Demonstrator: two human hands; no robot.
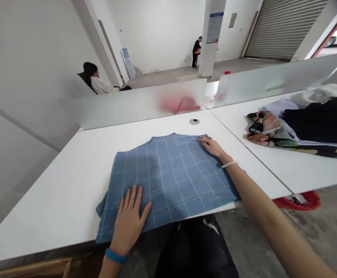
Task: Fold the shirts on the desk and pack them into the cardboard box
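My left hand (130,220) lies open, fingers spread, flat on a blue checked cloth (168,177) on the white table (55,200). My right hand (211,147), also open, rests on its far corner, gripping nothing. The cloth lies smooth; a rumpled heap of black and floral clothes (296,127) remains on the next white table (290,170).

A smooth blue wristband (115,255) on the left wrist (118,244), low in the frame just left of centre, and a string of white beads (230,164) on the right wrist (223,156), right of centre. At bottom centre, dark trousers (196,247) with a pale scuffed mark (211,225) near the top edge of the visible cloth
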